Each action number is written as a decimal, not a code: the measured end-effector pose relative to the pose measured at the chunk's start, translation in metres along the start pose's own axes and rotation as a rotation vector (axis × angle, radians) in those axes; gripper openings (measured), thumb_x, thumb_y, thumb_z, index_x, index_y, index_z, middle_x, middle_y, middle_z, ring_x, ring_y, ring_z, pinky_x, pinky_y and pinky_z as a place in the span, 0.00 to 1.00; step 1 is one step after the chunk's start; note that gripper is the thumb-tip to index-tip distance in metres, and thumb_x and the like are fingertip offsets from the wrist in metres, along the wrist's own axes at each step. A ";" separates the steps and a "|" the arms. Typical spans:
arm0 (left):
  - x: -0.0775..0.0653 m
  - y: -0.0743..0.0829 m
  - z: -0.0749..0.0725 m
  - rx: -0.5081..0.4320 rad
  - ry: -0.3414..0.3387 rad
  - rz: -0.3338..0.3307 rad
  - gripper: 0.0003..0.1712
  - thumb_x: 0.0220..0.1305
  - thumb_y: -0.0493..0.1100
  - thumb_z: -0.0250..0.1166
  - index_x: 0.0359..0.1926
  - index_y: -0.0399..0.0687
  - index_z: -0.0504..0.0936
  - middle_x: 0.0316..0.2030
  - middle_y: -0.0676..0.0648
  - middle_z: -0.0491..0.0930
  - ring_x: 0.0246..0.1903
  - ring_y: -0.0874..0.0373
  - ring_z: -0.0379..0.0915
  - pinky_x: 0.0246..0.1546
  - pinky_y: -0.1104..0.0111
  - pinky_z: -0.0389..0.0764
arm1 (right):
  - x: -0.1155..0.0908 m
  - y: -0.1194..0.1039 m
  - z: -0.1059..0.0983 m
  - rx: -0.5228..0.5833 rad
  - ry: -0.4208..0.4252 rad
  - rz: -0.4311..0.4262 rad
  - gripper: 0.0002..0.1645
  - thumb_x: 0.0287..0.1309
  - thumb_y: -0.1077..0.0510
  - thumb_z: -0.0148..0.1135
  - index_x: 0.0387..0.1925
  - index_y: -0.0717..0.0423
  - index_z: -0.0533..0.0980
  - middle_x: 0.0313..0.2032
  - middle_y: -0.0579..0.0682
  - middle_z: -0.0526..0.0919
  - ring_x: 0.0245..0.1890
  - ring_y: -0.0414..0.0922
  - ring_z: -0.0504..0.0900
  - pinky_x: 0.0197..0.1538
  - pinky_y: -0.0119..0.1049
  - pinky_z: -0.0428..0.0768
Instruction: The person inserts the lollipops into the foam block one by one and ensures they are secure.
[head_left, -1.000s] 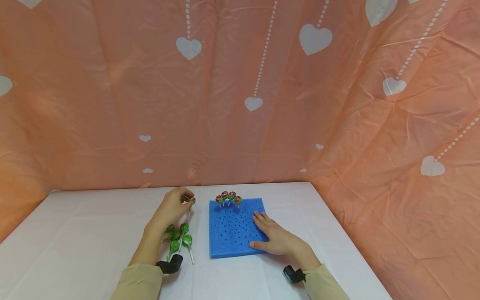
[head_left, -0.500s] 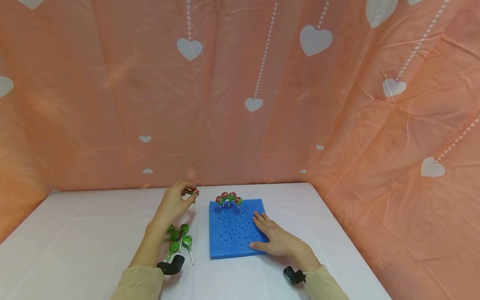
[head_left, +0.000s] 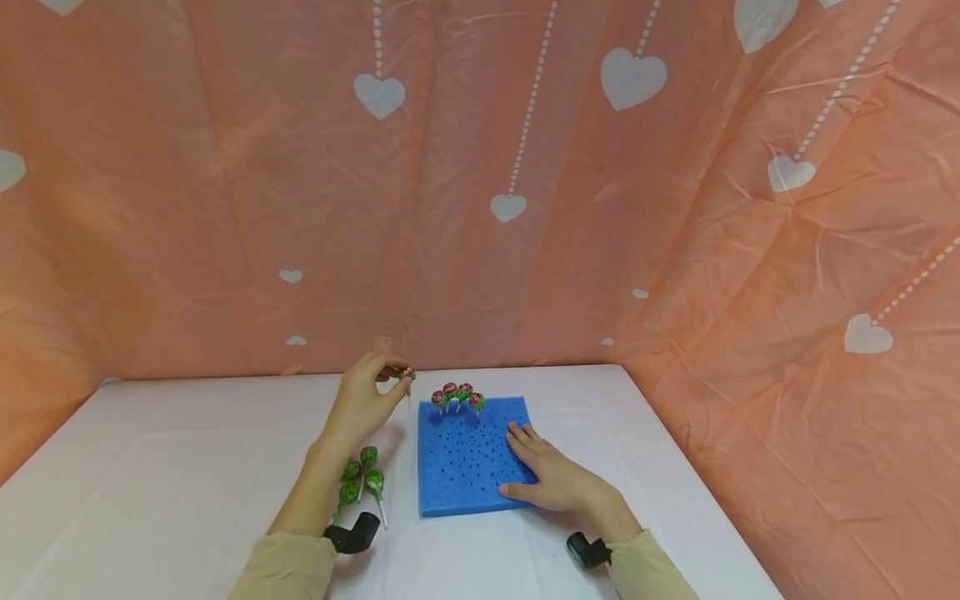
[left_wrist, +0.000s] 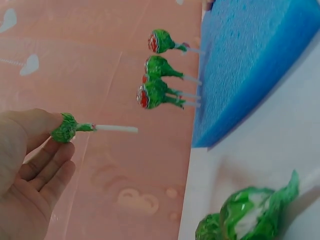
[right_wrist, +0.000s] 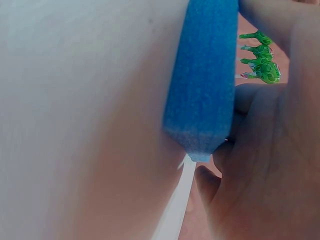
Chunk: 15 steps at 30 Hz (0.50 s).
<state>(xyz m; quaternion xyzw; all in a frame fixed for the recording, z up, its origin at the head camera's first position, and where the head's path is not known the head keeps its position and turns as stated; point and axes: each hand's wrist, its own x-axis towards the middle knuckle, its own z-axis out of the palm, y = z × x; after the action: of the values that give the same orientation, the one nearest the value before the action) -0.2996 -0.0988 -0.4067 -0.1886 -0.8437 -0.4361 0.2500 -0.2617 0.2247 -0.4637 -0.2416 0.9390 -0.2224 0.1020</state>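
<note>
My left hand (head_left: 363,397) pinches a green-wrapped lollipop (left_wrist: 64,129) by its head between thumb and fingers, the white stick pointing down, left of the foam's back corner. The blue foam block (head_left: 468,475), dotted with small holes, lies flat on the table. Several lollipops with red and green wrappers (head_left: 463,392) stand in a row along its back left edge, sticks in the foam. My right hand (head_left: 555,475) rests on the block's right side with its fingers spread; in the right wrist view it lies along the foam's edge (right_wrist: 205,90).
Several loose green lollipops (head_left: 373,483) lie on the white tablecloth (head_left: 187,467) beside my left forearm. A peach curtain with white hearts (head_left: 450,283) hangs behind the table and along its right side. Both wrists carry a black camera mount (head_left: 354,533).
My left hand has carried its lollipop away from the loose ones, to the right and toward the back, closer to the foam. My right hand has stayed in place on the block.
</note>
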 end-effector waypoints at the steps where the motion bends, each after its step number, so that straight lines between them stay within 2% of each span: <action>1: 0.000 0.001 0.002 -0.004 0.002 0.005 0.13 0.65 0.34 0.73 0.49 0.37 0.85 0.45 0.41 0.83 0.46 0.44 0.82 0.52 0.48 0.83 | 0.000 0.000 0.000 0.000 -0.001 -0.001 0.56 0.67 0.32 0.62 0.81 0.59 0.54 0.83 0.54 0.47 0.82 0.57 0.42 0.78 0.62 0.53; 8: -0.001 0.011 0.017 -0.033 -0.007 0.043 0.14 0.64 0.34 0.73 0.50 0.37 0.85 0.46 0.42 0.83 0.47 0.46 0.82 0.51 0.51 0.84 | 0.000 0.000 0.000 -0.001 -0.006 -0.005 0.56 0.68 0.32 0.62 0.81 0.59 0.53 0.83 0.55 0.47 0.82 0.58 0.42 0.78 0.63 0.53; 15: -0.001 0.019 0.030 -0.039 -0.051 0.052 0.14 0.66 0.35 0.72 0.51 0.39 0.84 0.47 0.44 0.82 0.48 0.49 0.83 0.49 0.54 0.85 | 0.001 -0.001 0.000 0.001 -0.002 0.001 0.56 0.67 0.32 0.62 0.81 0.59 0.54 0.83 0.54 0.47 0.82 0.58 0.42 0.78 0.62 0.52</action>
<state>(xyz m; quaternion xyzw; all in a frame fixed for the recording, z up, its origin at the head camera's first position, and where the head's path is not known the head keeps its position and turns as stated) -0.2968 -0.0635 -0.4102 -0.2265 -0.8358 -0.4410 0.2358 -0.2621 0.2241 -0.4631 -0.2411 0.9390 -0.2225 0.1030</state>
